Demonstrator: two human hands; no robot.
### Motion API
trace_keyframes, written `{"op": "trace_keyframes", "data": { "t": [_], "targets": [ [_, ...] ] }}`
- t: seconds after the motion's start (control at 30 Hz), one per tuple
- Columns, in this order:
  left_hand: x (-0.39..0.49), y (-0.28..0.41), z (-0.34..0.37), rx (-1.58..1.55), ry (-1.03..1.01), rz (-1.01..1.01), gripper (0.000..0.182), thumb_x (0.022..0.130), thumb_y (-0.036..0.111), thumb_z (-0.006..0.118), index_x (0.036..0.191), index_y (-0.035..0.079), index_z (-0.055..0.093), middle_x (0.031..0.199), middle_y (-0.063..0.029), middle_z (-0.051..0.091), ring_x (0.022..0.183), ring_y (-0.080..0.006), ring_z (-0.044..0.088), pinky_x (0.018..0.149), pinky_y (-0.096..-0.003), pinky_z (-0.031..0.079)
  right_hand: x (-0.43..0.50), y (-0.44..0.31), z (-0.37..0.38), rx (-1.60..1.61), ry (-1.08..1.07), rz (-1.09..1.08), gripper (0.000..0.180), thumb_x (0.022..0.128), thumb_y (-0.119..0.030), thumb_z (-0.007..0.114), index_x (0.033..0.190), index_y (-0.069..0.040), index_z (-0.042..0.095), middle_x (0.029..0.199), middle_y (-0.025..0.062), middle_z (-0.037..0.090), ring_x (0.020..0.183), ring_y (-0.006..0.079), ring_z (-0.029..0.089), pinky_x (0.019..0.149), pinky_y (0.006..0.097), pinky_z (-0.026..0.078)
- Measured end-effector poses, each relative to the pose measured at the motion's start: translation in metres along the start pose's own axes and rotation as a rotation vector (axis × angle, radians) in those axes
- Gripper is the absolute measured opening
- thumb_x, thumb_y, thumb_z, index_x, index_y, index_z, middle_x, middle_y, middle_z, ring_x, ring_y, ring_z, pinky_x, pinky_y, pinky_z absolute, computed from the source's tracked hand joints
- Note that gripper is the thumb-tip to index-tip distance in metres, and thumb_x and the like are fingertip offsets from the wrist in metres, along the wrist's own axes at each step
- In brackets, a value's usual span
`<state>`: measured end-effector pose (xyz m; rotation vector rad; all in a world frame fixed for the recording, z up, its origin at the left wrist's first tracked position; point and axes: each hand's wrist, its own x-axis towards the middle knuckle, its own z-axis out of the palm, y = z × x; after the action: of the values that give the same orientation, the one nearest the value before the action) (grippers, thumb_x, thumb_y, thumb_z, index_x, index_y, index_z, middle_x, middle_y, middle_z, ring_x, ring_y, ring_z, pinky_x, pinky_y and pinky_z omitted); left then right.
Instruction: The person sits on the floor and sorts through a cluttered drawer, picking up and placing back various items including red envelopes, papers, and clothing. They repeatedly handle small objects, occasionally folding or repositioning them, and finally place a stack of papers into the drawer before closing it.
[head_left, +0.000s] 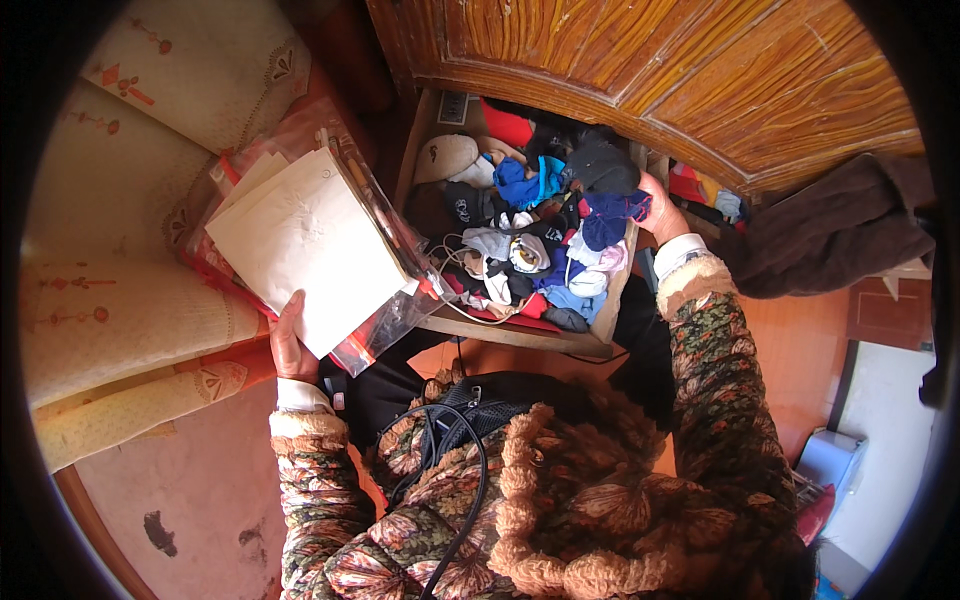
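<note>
My left hand (294, 341) grips a clear plastic zip pouch (382, 334) with red trim, its thumb over a stack of white papers (315, 240) lying on top. Pens or similar slim items (367, 184) show through the pouch's upper side. Before me a wooden drawer (525, 339) is pulled out, full of socks and other small cloth items. My right hand (664, 214) is at the drawer's right side, its fingers at a navy sock (606, 217) with pink trim. Part of those fingers is hidden, so a firm hold is unclear. A dark grey cloth item (600, 166) lies just above.
A wood-grain panel (637, 67) rises behind the drawer. A second compartment (701, 191) with cloth is at right, near a draped brown cloth (832, 225). Patterned curtain-like fabric (142, 225) hangs at left. A white cable (480, 319) trails over the drawer's front, and a black cable (480, 480) crosses my lap.
</note>
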<state>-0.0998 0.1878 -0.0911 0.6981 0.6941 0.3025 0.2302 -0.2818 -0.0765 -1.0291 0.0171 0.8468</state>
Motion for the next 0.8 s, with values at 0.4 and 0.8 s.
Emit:
{"op": "trace_keyframes", "data": {
  "t": [0.4,0.8],
  "targets": [
    [0.001,0.001,0.0,0.015,-0.007,-0.017,0.037,0.084,0.008,0.062,0.119,0.0,0.051,0.107,-0.0087,0.061,0.098,-0.0215,0.06,0.088,-0.0347,0.05,0.02,0.002,-0.002,-1.658,0.499,-0.053,0.033,0.078,-0.029,0.065,0.096,-0.001,0.067,0.087,0.0148,0.069,0.082,0.0277,0.066,0.077,0.0348,0.049],
    [-0.001,0.001,0.003,0.018,0.014,-0.004,0.038,0.084,0.009,0.063,0.119,-0.001,0.051,0.109,-0.0095,0.061,0.098,-0.0222,0.06,0.088,-0.0353,0.049,0.02,0.114,0.066,-1.988,-0.213,0.208,0.048,0.071,-0.024,0.067,0.118,-0.016,0.062,0.125,0.0112,0.054,0.113,0.0339,0.05,0.096,0.0394,0.042]
  ]
}}
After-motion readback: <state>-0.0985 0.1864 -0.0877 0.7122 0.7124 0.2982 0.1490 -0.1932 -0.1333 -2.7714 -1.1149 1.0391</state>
